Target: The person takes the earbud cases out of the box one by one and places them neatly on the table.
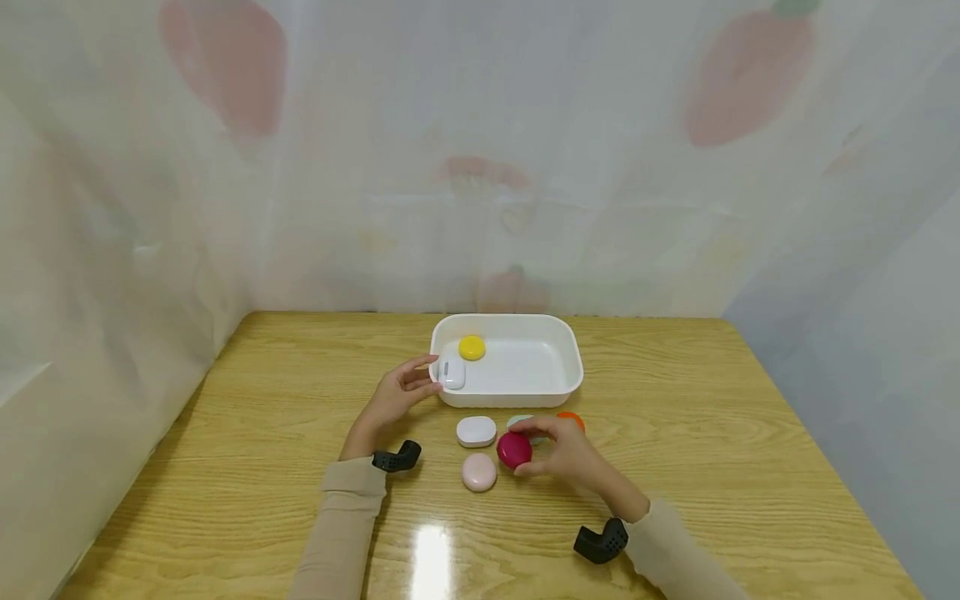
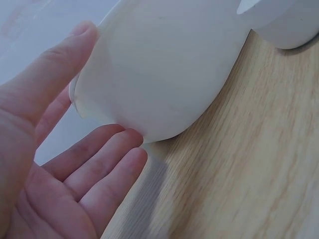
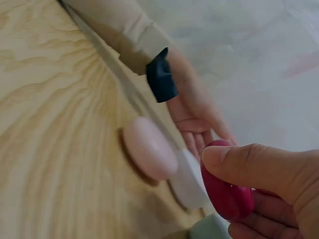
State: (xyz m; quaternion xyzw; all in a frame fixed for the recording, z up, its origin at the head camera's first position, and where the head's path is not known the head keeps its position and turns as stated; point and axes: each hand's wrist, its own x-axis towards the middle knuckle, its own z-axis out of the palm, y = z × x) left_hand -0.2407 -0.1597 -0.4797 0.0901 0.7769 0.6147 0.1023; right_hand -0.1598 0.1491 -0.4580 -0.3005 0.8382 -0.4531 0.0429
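My right hand point(image 1: 562, 450) pinches a glossy crimson round case point(image 1: 514, 450) between thumb and fingers, above the table in front of the tray. In the right wrist view, the thumb lies across the crimson case point(image 3: 227, 186). My left hand point(image 1: 397, 400) holds the left front corner of a white tray point(image 1: 517, 400), with thumb and fingers about its rim and wall. Inside the tray are a yellow round piece point(image 1: 472, 347) and a white case point(image 1: 453, 373) with a small grey patch. A pale pink round piece point(image 1: 479, 472) and a white oval piece point(image 1: 476, 431) lie left of the crimson one.
Behind my right hand lie a pale green piece point(image 1: 517, 419) and an orange piece point(image 1: 573, 419), both partly hidden. Wood-grain table point(image 1: 285, 400) surrounds the tray. A pale printed curtain point(image 1: 480, 250) hangs along the table's back edge and left side.
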